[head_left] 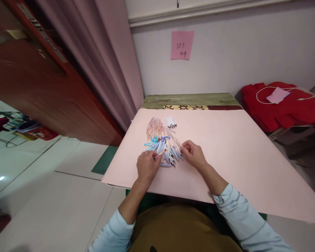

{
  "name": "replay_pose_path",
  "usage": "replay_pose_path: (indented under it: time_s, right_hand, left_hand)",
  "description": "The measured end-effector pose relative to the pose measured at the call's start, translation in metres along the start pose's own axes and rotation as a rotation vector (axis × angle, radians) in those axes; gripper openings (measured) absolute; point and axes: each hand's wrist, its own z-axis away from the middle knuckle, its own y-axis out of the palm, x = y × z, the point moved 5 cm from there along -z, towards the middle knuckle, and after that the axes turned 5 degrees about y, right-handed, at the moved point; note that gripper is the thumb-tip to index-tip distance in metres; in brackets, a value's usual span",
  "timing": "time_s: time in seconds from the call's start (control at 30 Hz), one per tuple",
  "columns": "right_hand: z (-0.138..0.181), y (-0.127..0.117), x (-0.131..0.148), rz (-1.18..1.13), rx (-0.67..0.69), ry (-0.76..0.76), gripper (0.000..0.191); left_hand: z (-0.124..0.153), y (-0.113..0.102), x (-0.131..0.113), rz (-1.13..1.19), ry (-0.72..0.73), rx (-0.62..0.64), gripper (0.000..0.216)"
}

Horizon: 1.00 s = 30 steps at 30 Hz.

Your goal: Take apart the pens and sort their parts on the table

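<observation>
On the pink-covered table [225, 147] lies a pile of pale blue and white pens and pen parts [161, 145], some with dark tips. My left hand [147, 164] is at the pile's near left, its fingers closed on a short peach pen part [161, 152] with a brown end. To the right, my right hand [193, 154] pinches a slim, pale peach pen part [177, 142] over the pile's edge. Pinkish clear pen parts [154, 127] lie together behind the pile. Beside them is a row of white sticks with black ends [170, 121], like pen refills.
Behind the table is a white wall with a pink note [182, 45]. A red cloth [283, 105] with a white cable sits at the right. On the left are a mauve curtain [112, 63] and a wooden door [55, 80].
</observation>
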Motion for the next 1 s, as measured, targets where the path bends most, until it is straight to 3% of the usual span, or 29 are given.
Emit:
replay_pose_path:
  time_s: [0.27, 0.67, 0.83, 1.0]
  right_hand:
    - [0.000, 0.000, 0.000, -0.025, 0.002, -0.005, 0.016]
    - [0.001, 0.002, 0.001, -0.027, -0.005, -0.001, 0.016]
    - [0.001, 0.001, 0.003, -0.032, -0.005, 0.001, 0.015]
    - [0.002, 0.002, 0.002, -0.044, -0.010, -0.002, 0.016]
  left_hand:
    - [0.006, 0.002, 0.014, 0.096, 0.087, -0.046, 0.018]
    - [0.003, 0.000, 0.014, 0.149, 0.208, -0.056, 0.022]
    - [0.003, -0.008, 0.013, 0.189, 0.178, -0.095, 0.019]
    - [0.002, -0.019, 0.025, 0.264, 0.024, -0.225, 0.020]
